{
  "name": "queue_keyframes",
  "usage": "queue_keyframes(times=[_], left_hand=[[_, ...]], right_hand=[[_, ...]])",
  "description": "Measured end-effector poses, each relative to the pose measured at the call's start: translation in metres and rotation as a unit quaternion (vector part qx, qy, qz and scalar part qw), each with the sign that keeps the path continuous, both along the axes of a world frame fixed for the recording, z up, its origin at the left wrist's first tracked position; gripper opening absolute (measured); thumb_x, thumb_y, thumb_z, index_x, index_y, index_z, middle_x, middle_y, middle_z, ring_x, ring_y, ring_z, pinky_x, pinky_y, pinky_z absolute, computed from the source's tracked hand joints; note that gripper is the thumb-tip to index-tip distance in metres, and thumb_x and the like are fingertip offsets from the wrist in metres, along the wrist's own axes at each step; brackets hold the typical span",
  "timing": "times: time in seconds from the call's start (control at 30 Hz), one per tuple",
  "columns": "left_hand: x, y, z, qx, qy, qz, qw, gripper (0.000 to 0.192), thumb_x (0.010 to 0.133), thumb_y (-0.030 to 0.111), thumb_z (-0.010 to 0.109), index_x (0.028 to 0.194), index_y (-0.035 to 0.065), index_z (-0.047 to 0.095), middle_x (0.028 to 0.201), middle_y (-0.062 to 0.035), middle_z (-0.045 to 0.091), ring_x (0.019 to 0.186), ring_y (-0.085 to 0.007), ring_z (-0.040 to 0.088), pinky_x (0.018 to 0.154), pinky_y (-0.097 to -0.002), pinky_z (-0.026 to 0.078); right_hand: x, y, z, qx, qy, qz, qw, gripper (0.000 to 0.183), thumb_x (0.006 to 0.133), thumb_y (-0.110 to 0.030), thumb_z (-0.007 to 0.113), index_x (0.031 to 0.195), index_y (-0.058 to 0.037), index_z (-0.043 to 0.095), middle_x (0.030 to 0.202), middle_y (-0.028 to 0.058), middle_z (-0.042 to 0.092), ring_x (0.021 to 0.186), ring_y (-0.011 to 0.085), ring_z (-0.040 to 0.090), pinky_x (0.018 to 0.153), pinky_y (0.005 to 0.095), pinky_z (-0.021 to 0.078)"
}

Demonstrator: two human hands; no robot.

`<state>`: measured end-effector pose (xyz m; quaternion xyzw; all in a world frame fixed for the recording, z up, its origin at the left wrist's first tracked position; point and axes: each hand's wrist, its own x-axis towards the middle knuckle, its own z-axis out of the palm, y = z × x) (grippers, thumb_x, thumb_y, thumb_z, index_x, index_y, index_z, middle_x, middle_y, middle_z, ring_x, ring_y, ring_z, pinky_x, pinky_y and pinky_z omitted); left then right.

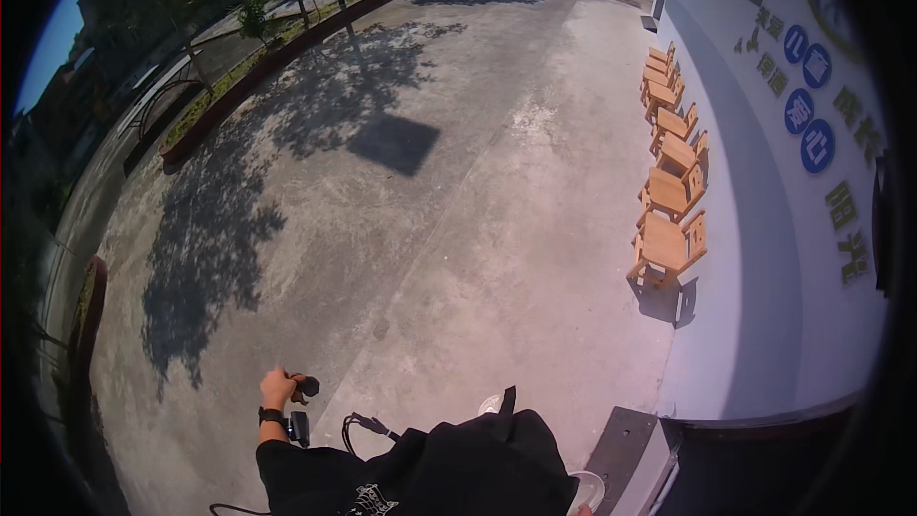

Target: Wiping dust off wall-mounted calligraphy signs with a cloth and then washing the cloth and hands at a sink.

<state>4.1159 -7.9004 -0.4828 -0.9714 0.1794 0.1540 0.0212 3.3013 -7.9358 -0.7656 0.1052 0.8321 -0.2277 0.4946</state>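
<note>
My left hand (278,387) is out over the concrete at the lower left, its fingers closed around a small dark object (308,387) that I cannot make out exactly. On that wrist a black strap carries a small black device (299,429). Only a sliver of my right hand (584,510) shows at the bottom edge. It is against a pale round dish or basin (589,490), mostly cut off by my black shirt (458,466) and the frame; its grip is hidden. A black cable (369,424) loops out beside the shirt.
Several small wooden chairs (665,240) stand in a row along the white and grey wall (766,344), which bears writing. A dark doorway (759,466) with a metal threshold plate (622,437) is at the lower right. Curbed planting beds (215,97) line the left of the concrete yard (430,265).
</note>
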Motion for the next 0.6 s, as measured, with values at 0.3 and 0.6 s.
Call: queue_keyframes(times=[0.3, 0.6], left_hand=[[0.044, -0.473, -0.026, -0.101, 0.000, -0.105, 0.989, 0.025, 0.068, 0.013, 0.057, 0.089, -0.0005, 0.061, 0.083, -0.0203, 0.063, 0.082, -0.0328, 0.062, 0.070, -0.0364, 0.047], [0.061, -0.754, 0.002, -0.150, 0.087, -0.087, 0.981, 0.030, 0.070, 0.014, 0.055, 0.097, 0.0017, 0.059, 0.089, -0.0197, 0.063, 0.083, -0.0364, 0.060, 0.073, -0.0412, 0.047]], right_hand=[[0.105, -0.483, 0.057, -0.048, -0.077, 0.081, 0.993, 0.016, 0.079, -0.020, 0.054, 0.082, -0.0070, 0.045, 0.057, 0.0034, 0.037, 0.047, 0.0153, 0.038, 0.048, 0.0356, 0.0395], [0.172, -0.873, 0.086, -0.107, -0.021, 0.398, 0.911, 0.024, 0.077, -0.022, 0.056, 0.065, -0.0038, 0.048, 0.049, 0.0039, 0.042, 0.040, 0.0173, 0.045, 0.041, 0.0320, 0.0392]])
